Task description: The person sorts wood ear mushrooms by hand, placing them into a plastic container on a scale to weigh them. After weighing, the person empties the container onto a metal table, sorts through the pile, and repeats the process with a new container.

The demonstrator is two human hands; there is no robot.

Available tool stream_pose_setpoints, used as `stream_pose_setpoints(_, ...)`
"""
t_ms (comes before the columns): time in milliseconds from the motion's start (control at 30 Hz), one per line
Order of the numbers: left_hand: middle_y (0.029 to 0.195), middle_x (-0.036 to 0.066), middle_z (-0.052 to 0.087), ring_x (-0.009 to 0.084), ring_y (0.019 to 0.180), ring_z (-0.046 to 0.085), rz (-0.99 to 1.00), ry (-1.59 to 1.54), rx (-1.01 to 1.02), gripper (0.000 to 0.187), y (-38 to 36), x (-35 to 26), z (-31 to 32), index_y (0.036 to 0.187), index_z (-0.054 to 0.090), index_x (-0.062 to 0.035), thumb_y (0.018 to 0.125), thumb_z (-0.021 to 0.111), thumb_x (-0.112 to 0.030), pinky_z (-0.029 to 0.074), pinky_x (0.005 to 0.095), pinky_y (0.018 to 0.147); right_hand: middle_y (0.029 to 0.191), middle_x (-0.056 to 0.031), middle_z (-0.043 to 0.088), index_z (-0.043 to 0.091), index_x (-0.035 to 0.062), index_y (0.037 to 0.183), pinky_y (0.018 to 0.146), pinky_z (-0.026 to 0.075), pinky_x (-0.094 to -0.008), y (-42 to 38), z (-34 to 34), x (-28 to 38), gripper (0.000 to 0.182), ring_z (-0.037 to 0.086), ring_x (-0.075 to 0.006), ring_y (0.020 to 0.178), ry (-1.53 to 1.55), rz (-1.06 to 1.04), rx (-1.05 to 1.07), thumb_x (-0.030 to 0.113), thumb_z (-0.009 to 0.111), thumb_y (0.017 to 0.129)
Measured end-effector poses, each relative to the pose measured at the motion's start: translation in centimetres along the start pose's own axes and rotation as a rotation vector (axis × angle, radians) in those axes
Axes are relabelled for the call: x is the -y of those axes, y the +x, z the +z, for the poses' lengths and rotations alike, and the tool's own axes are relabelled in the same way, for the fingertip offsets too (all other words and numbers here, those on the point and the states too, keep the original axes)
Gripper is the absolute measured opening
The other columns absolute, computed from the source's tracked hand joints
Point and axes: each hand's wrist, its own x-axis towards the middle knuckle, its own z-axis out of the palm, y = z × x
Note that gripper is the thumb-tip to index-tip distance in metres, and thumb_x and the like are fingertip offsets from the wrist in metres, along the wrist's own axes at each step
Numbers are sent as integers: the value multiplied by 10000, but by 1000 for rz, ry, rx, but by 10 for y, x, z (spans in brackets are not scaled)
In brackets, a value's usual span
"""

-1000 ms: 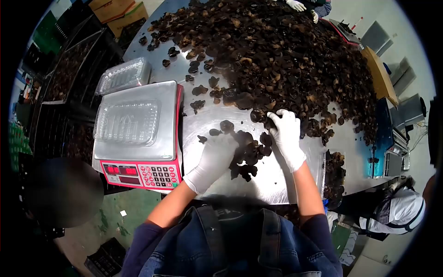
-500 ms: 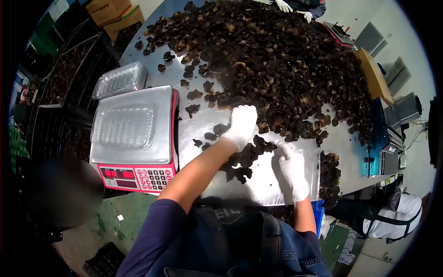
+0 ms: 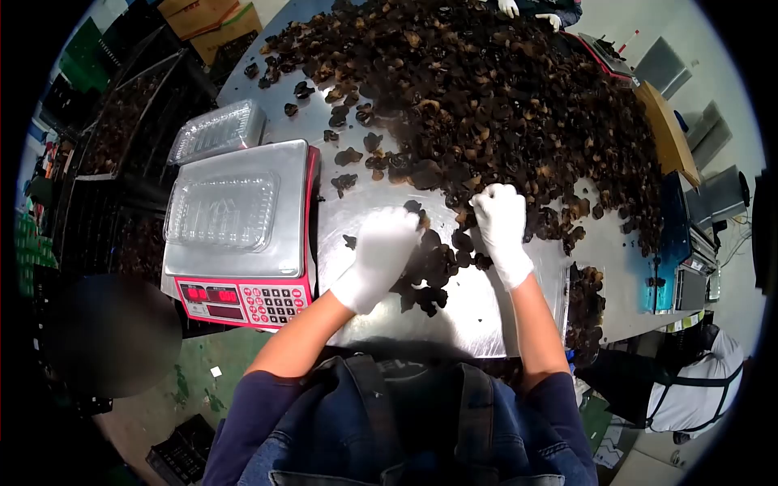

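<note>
On the metal table (image 3: 348, 312), a large heap of dark, ear-shaped fungus pieces (image 3: 486, 105) spreads toward the far side. My left hand (image 3: 382, 247), in a white glove, is over a small group of loose pieces (image 3: 429, 271), its fingers curled beside a dark piece; what they hold, if anything, is hidden. My right hand (image 3: 500, 215), also gloved in white, is closed at the heap's near edge, and its fingertips are hidden. A red and silver scale (image 3: 288, 186) stands at the left with a clear plastic tray (image 3: 220, 212) on its plate.
Stacked clear trays (image 3: 217, 134) lie behind the scale. Black crates (image 3: 121, 130) stand at far left. A co-worker's gloved hands (image 3: 549, 20) are at the far edge. Another person (image 3: 697, 381) is at lower right. A blue bin (image 3: 674, 243) is at right.
My left hand has moved left and nearer to me, off the heap's edge. My right hand has moved forward to the heap and its fingers have closed. The view has shifted slightly.
</note>
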Motion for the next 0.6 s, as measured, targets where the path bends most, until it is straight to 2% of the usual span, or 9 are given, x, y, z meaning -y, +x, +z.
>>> stream_pose_setpoints(100,890,75,613,258,872,600,-60,11,135,150,-35,3,-11,917,626,-88,798,672,-169,475,397,752,867,-9,646,715,153,789,739,425,-379,-41,-48,-1,18,598,-215,877,26,15,-10,151,732,782)
stream_pose_setpoints(167,915,72,612,261,893,597,-99,-10,187,167,-52,3,-11,932,626,-87,794,677,-167,475,397,765,823,-10,658,717,147,791,739,437,-381,-80,-68,-18,44,619,-207,847,12,141,213,146,757,773)
stream_pose_setpoints(200,941,72,609,267,912,594,-97,-13,169,182,-63,3,-9,950,621,-87,795,678,-165,476,399,773,780,-18,658,725,143,808,728,454,-375,-87,-71,-22,69,627,-208,799,131,201,162,128,772,759)
stream_pose_setpoints(300,1031,81,597,276,966,580,-93,-38,193,264,-81,-2,-5,1037,606,-93,795,683,-163,476,400,798,770,-19,658,738,147,841,689,473,-355,-59,-57,-13,155,627,-224,783,172,92,42,46,729,723)
stream_pose_setpoints(333,1061,85,596,275,972,579,-94,-37,176,292,-81,-7,-8,1063,602,-90,793,685,-164,477,403,801,796,-27,673,735,120,847,694,480,-349,-43,-48,-4,83,629,-219,785,144,44,21,84,741,772)
stream_pose_setpoints(367,1090,90,594,274,977,578,-98,-36,160,321,-81,-11,-12,1089,598,-88,791,686,-165,479,406,805,785,-30,643,737,157,891,686,473,-360,-30,-25,0,212,610,-229,784,81,-13,-11,42,676,724)
stream_pose_setpoints(433,1157,102,589,285,1019,577,-103,-55,163,398,-82,-13,-25,1159,582,-71,788,690,-167,485,410,832,821,-49,604,733,173,947,705,452,-376,-4,2,10,238,580,-249,847,-112,-54,89,83,679,733)
stream_pose_setpoints(533,1212,147,579,338,1094,565,-222,-172,243,488,-89,-7,-38,1231,549,-15,789,696,-161,483,431,907,813,-55,589,730,165,875,694,439,-390,11,23,12,160,569,-257,842,-180,-65,95,112,649,747)
stream_pose_setpoints(600,1219,162,575,354,1102,560,-250,-208,197,496,-98,-3,-42,1235,543,-1,791,699,-158,478,438,921,834,-52,592,711,152,795,698,434,-389,8,10,11,88,567,-258,858,-107,-74,68,113,662,732)
